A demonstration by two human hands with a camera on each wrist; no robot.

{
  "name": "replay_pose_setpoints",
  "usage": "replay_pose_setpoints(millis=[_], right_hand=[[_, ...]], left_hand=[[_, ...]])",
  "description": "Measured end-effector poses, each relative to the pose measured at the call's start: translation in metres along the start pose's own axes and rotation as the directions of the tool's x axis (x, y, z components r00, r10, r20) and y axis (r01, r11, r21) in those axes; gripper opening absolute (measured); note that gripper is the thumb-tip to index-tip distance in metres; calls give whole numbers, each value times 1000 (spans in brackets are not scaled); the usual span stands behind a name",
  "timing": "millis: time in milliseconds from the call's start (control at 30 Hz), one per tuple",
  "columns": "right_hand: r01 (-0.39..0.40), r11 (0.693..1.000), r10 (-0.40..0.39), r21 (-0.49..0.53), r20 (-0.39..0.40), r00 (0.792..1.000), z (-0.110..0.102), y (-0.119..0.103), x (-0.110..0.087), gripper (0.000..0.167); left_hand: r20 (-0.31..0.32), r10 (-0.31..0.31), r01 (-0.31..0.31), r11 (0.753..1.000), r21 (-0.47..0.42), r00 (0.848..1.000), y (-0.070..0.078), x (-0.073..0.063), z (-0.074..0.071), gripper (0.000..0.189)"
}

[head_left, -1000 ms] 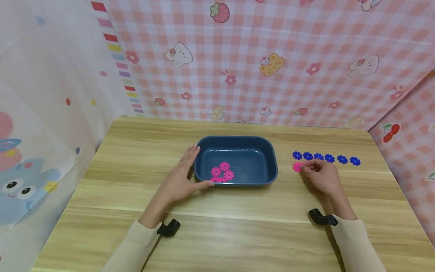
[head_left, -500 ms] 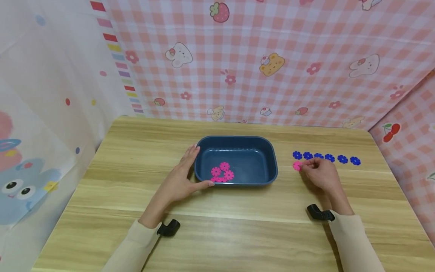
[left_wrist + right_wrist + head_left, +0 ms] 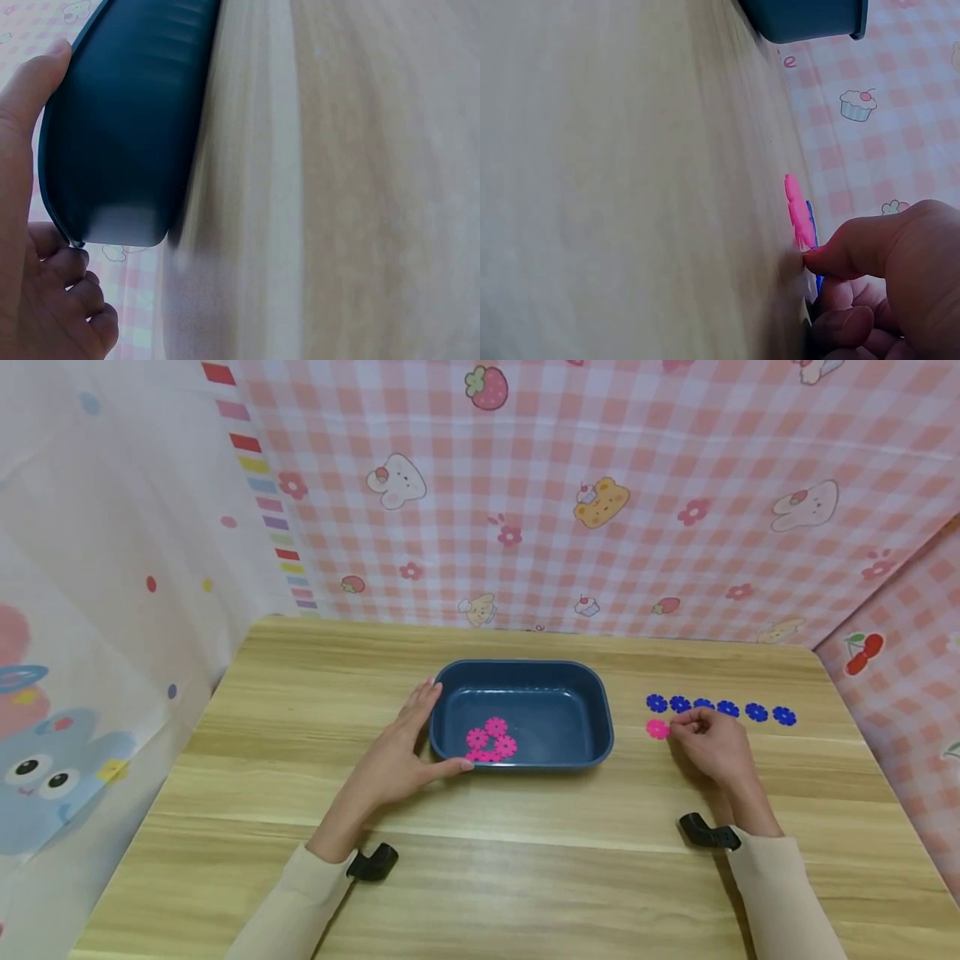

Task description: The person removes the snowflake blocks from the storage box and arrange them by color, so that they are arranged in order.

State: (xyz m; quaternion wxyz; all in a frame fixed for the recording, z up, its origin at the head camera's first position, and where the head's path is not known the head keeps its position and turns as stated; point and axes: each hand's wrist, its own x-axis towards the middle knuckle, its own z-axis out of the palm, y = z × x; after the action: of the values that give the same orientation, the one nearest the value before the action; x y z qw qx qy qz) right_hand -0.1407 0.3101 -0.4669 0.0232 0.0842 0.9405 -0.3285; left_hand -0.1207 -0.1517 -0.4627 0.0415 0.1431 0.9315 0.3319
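Pink flower disc [image 3: 657, 728] lies flat on the desk [image 3: 525, 860], at nine o'clock from the right hand [image 3: 708, 745], whose curled fingertips touch its edge. Probably light, thin, stiff; best pinched by the rim.

Left hand [image 3: 397, 760] rests spread against the tray [image 3: 600, 710].

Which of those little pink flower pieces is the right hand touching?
The lone pink plastic flower disc on the wooden table, at the right hand's fingertips; the other pink ones lie inside the dark blue tray.

Pink flower piece [image 3: 657, 728] now flat on table [image 3: 525, 827], right-hand fingers [image 3: 686, 720] beside it.
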Motion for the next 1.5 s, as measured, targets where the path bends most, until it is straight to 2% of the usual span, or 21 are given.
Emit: replay_pose_setpoints(millis=[133,233,467,633,1033,1233,1500], right_hand=[[8,1000,-8,-6,-16,1000,0,1,0,26],[2,1000,-2,15,4,1000,-1,1,-1,27],[-2,992,-7,124,67,998,-7,-6,-5,39],[51,982,-65,181,73,995,-10,-14,-8,46],[177,970,-190,169,66,979,-16,-49,-12,47],[278,940,-288,200,22,957,-10,-71,-13,41],[355,912,-368,206,23,930,0,-91,-12,38]], left_hand=[[7,-5,5,1000,-2,1000,1,0,-1,121],[9,-8,8,1000,-4,1000,1,-1,-1,121],[8,-5,5,1000,-5,1000,1,-1,-1,121],[8,-15,15,1000,-4,1000,0,-1,0,121],[13,-21,21,1000,1,1000,1,0,0,121],[12,-24,24,1000,-2,1000,1,0,-1,121],[10,-17,17,1000,-6,1000,1,1,0,121]])
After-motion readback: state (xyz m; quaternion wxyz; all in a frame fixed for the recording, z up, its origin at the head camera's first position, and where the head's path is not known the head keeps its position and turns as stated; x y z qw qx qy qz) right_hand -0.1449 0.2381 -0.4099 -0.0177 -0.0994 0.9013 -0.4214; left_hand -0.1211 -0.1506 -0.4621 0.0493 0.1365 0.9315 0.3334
